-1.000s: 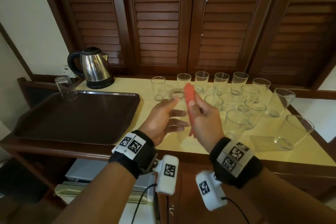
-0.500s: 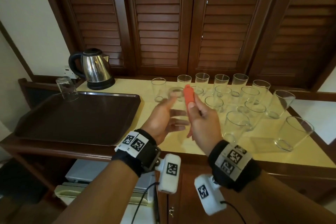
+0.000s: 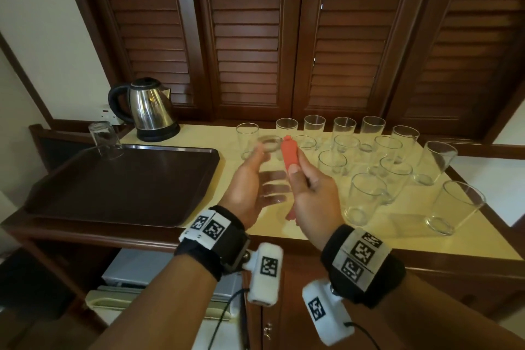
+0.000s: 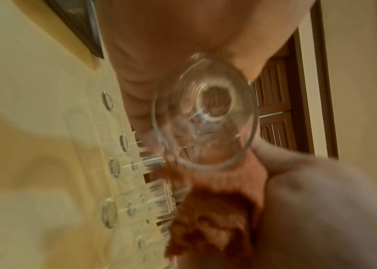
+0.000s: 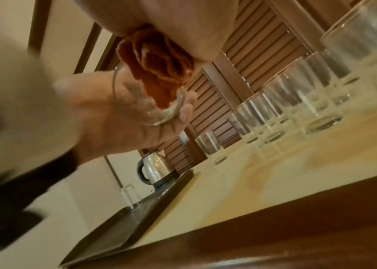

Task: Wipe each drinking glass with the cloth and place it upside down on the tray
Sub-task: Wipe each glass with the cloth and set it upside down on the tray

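Observation:
My left hand (image 3: 264,176) grips a clear drinking glass (image 3: 270,162) tilted over the yellow counter, its base pointing away from me. My right hand (image 3: 301,179) pinches a bunched orange cloth (image 3: 289,155) and holds it against the glass's right side. From the left wrist I look into the glass (image 4: 205,112), with the cloth (image 4: 217,209) just below its rim. The right wrist view shows the cloth (image 5: 157,72) reaching the glass rim (image 5: 159,118). On the left lies a dark tray (image 3: 122,187) with one glass (image 3: 105,140) upside down at its far left corner.
Several upright glasses (image 3: 366,199) crowd the counter's right half, close to my right hand. A steel kettle (image 3: 147,109) stands behind the tray. Louvred wooden doors (image 3: 247,37) back the counter. The counter's wooden front edge (image 3: 142,236) runs below my wrists.
Little differs: both hands stay over the counter with glass and cloth. The cloth has shifted slightly against the glass, and the glass base has edged a little left.

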`<state>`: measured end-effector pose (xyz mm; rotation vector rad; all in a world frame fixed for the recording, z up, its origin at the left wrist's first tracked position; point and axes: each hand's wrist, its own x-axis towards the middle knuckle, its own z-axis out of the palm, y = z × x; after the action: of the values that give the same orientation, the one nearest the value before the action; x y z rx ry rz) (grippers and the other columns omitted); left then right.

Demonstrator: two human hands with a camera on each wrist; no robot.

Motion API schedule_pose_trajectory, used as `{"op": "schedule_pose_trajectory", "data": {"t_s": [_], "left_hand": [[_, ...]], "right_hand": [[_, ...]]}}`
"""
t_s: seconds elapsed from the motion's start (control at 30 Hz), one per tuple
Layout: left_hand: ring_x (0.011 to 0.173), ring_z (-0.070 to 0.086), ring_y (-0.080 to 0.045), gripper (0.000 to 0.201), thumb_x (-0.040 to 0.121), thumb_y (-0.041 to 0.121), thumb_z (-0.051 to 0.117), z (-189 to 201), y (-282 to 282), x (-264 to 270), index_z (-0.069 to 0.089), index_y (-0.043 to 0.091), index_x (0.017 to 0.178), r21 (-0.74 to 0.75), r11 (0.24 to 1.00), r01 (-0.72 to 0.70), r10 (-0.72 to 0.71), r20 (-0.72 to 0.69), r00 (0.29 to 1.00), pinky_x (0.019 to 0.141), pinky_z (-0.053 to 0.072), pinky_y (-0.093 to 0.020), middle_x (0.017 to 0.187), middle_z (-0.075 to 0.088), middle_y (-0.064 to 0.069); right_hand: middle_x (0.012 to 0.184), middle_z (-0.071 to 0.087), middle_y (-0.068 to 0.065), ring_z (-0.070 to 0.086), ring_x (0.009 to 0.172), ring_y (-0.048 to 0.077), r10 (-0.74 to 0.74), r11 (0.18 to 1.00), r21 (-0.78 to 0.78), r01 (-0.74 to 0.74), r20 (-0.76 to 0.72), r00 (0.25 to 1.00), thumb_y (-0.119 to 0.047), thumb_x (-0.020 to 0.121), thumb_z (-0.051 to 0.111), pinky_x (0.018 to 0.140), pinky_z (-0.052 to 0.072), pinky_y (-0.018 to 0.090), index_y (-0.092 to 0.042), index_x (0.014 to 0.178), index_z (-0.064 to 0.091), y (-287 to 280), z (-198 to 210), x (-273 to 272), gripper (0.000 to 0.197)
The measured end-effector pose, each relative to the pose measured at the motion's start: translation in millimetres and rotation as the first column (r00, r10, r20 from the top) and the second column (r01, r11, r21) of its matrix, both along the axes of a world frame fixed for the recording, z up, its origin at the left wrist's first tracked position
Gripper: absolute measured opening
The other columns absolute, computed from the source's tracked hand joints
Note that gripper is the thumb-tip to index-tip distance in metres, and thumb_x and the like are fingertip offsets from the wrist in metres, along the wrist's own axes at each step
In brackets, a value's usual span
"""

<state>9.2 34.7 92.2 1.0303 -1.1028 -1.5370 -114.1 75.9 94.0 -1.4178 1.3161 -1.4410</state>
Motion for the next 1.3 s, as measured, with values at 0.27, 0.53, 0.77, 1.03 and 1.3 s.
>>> {"op": "schedule_pose_trajectory", "data": {"t_s": [0.27,0.53,0.77,1.03,1.3], "left_hand": [[0.109,0.071,-0.04,0.048,0.104,0.063,0.045,4,6,0,0.061,0.026,0.13,0.007,1.0,-0.02,0.02,-0.014,1.0,0.097,0.057,-0.053,0.125,0.07,-0.019],[0.111,0.072,-0.039,0.055,0.101,0.067,0.047,4,6,0,0.063,0.027,0.135,-0.015,1.0,-0.023,0.023,-0.01,1.0,0.103,0.054,-0.056,0.123,0.072,-0.018],[0.105,0.073,-0.038,0.058,0.101,0.066,0.047,5,6,0,0.066,0.022,0.133,-0.014,0.999,-0.049,0.049,0.017,0.999,0.094,0.056,-0.052,0.121,0.075,-0.014],[0.097,0.07,-0.03,0.056,0.1,0.066,0.051,10,4,-1,0.063,0.021,0.131,-0.041,0.998,-0.05,0.049,-0.006,0.999,0.087,0.056,-0.045,0.123,0.072,-0.017],[0.102,0.073,-0.034,0.047,0.1,0.061,0.056,8,4,0,0.069,0.025,0.126,-0.006,1.0,-0.03,0.03,-0.005,1.0,0.091,0.058,-0.05,0.118,0.074,-0.014]], "right_hand": [[0.084,0.069,0.006,0.053,0.051,0.012,0.001,1.0,0.013,-0.001,-0.002,1.0,-0.028,0.107,0.047,0.044,0.047,0.025,-0.04,0.147,0.045,0,2,1,0.041],[0.088,0.069,-0.001,0.054,0.053,0.012,0.025,1.0,-0.008,-0.024,0.023,0.999,-0.026,0.106,0.05,0.047,0.049,0.027,-0.043,0.146,0.044,3,2,3,0.044],[0.093,0.071,0.006,0.054,0.053,0.012,0.052,0.999,0.004,-0.052,-0.006,0.999,-0.026,0.107,0.048,0.046,0.049,0.026,-0.045,0.146,0.045,4,5,2,0.044],[0.092,0.073,0.001,0.059,0.051,0.01,0.013,1.0,0.004,-0.013,0.03,0.999,-0.026,0.107,0.048,0.046,0.052,0.028,-0.038,0.148,0.046,2,8,1,0.043],[0.088,0.071,-0.007,0.057,0.056,-0.001,0.003,0.999,-0.045,-0.005,-0.048,0.999,-0.027,0.106,0.049,0.053,0.042,0.012,-0.046,0.143,0.046,0,5,4,0.041]]}}
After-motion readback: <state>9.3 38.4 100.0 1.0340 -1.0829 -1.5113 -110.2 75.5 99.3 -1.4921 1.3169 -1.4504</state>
